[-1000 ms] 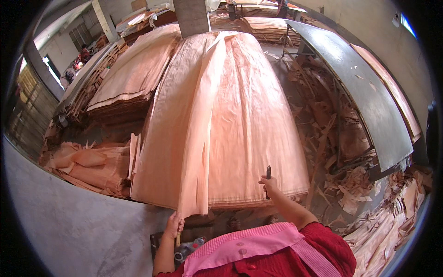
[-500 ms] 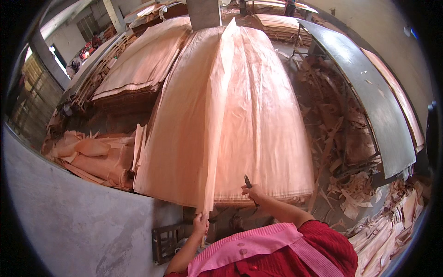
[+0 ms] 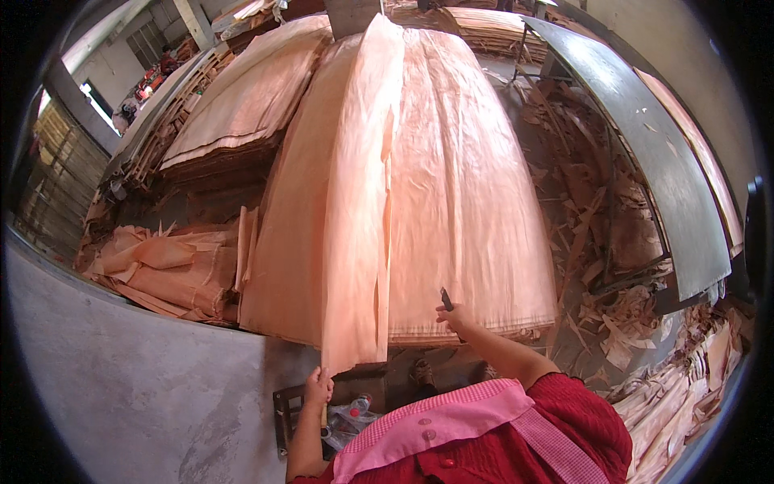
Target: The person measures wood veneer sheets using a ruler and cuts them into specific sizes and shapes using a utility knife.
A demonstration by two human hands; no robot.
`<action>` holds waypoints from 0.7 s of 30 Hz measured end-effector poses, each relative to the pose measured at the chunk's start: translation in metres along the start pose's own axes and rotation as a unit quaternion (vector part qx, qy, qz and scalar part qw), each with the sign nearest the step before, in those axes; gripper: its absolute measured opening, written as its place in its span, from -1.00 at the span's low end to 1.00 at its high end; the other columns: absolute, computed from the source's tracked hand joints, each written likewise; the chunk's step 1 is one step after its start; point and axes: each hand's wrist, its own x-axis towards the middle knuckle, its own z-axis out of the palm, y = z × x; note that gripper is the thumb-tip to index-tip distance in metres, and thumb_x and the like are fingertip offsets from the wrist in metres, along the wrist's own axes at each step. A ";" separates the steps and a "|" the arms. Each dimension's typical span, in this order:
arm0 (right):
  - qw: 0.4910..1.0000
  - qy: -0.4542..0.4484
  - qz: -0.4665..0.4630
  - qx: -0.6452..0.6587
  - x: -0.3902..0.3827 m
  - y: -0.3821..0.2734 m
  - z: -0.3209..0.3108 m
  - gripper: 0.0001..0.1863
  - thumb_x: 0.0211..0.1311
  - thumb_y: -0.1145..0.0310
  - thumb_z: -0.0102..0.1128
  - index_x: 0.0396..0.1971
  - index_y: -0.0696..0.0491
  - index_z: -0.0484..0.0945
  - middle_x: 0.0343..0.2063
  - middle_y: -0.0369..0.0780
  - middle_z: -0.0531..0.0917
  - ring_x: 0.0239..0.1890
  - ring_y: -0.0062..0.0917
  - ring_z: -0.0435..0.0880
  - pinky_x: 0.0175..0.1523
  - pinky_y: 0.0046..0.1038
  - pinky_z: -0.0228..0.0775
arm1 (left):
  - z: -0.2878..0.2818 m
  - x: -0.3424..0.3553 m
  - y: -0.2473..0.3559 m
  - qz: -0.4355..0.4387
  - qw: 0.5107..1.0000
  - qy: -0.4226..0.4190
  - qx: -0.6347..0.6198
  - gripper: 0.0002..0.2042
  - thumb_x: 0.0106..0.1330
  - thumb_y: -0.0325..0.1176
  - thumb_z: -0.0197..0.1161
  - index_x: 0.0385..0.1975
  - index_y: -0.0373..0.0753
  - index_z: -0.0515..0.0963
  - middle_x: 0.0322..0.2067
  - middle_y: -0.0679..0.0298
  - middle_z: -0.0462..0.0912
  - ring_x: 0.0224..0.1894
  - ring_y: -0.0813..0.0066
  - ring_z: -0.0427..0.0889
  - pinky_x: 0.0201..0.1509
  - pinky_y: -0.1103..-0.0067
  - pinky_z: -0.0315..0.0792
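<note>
Item one: a long, pale pinkish strip (image 3: 355, 242), lying lengthwise on the broad stack (image 3: 484, 210) in front of the person, left of its middle; near end hangs past the stack's near edge, far end toward the pillar (image 3: 352, 16). Item two: left hand (image 3: 318, 387), grip closed on the strip's near left corner; a pale stub shows below the hand, whether part of the strip I cannot tell. Item three: right hand (image 3: 453, 316), grip wrapped round a slim dark tool (image 3: 446, 299), above the stack's near edge. Relation of note: the strip's long axis runs straight away from the left hand, which touches it and is the nearer; from the right hand, well apart, the strip lies leftward. Surroundings: second stack (image 3: 242, 105) at left, grey surface (image 3: 645, 153) at right, scraps (image 3: 621, 323) beneath that.
</note>
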 end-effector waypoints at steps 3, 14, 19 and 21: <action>0.999 -0.036 -0.020 0.027 0.006 0.005 0.006 -0.65 0.02 0.43 0.13 -0.13 0.13 0.43 -0.56 -0.20 0.61 -0.81 -0.70 0.30 -0.73 -0.61 0.11 | 0.005 -0.002 -0.007 0.011 1.000 -0.004 -0.007 -0.75 0.31 -0.17 -0.08 -0.57 -0.13 0.22 -0.82 0.38 0.26 -0.90 0.66 0.18 -0.90 0.68 0.05; 0.989 0.019 -0.134 -0.058 -0.039 -0.005 0.115 -0.58 -0.07 0.08 0.31 -0.42 0.16 0.52 -0.70 -0.35 0.43 -0.63 -0.66 0.36 -0.57 -0.52 0.21 | 0.174 -0.020 0.001 0.033 0.992 -0.092 -0.079 -0.72 0.27 -0.26 0.01 -0.08 -0.23 0.34 -0.70 0.36 0.41 -0.78 0.61 0.36 -0.75 0.64 0.24; 0.997 0.056 -0.051 0.013 -0.048 -0.019 0.037 -0.83 0.01 0.32 0.22 -0.56 0.10 0.50 -0.64 -0.38 0.46 -0.60 -0.71 0.38 -0.57 -0.57 0.22 | 0.248 -0.007 0.015 0.346 0.922 -0.134 0.114 -0.70 0.23 -0.24 0.06 -0.14 -0.29 0.37 -0.58 0.21 0.54 -0.47 0.47 0.53 -0.34 0.54 0.40; 0.985 0.060 -0.048 0.153 -0.098 -0.059 0.009 -0.84 0.03 0.35 0.18 -0.58 0.12 0.49 -0.67 -0.41 0.43 -0.62 -0.73 0.35 -0.59 -0.58 0.17 | 0.262 -0.020 0.033 0.287 0.922 -0.211 0.150 -0.73 0.24 -0.23 0.05 -0.21 -0.31 0.42 -0.56 0.21 0.54 -0.45 0.47 0.52 -0.32 0.56 0.39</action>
